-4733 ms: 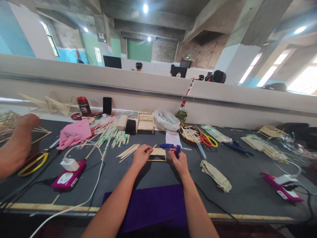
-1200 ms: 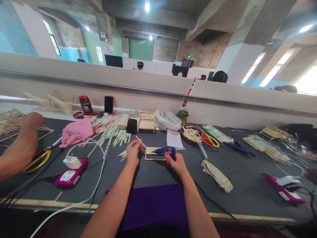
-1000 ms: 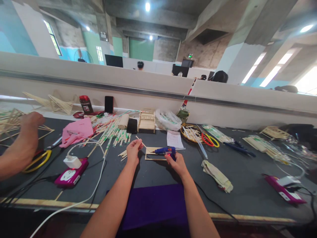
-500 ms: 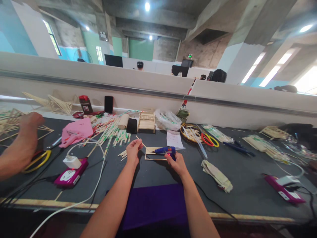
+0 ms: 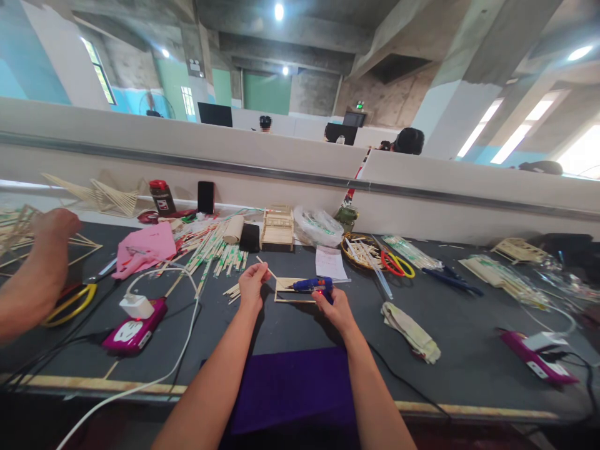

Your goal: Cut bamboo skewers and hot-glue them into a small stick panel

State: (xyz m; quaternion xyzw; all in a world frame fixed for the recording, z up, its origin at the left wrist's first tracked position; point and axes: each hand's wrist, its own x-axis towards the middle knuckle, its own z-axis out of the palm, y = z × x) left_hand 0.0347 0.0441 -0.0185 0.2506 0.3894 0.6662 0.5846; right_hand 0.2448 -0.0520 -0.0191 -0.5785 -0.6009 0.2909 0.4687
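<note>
Pinched in the fingers of my left hand [image 5: 253, 287] is a thin wooden stick [image 5: 267, 266], tilted above the table. My right hand [image 5: 335, 307] is wrapped round the handle of a blue glue gun [image 5: 311, 285], its nozzle pointing left toward the stick. Below and behind the glue gun lies a small rectangular frame of wooden sticks [image 5: 281, 299], partly hidden by the gun. Several short sticks [image 5: 232, 292] lie just left of my left hand. A finished-looking stick model [image 5: 277, 229] stands farther back.
A co-worker's hand [image 5: 51, 244] is at the far left near another stick structure. Bundled sticks [image 5: 213, 247], a pink cloth [image 5: 144, 247], a basket of stick pieces [image 5: 349, 250], scissors [image 5: 398, 265] and a glove [image 5: 412, 331] lie around. Purple power strips [image 5: 135, 328] trail cables.
My two hands, the stick and the glue gun look unmoved. The co-worker's hand at the left has shifted slightly, and a head beyond the partition has moved a little.
</note>
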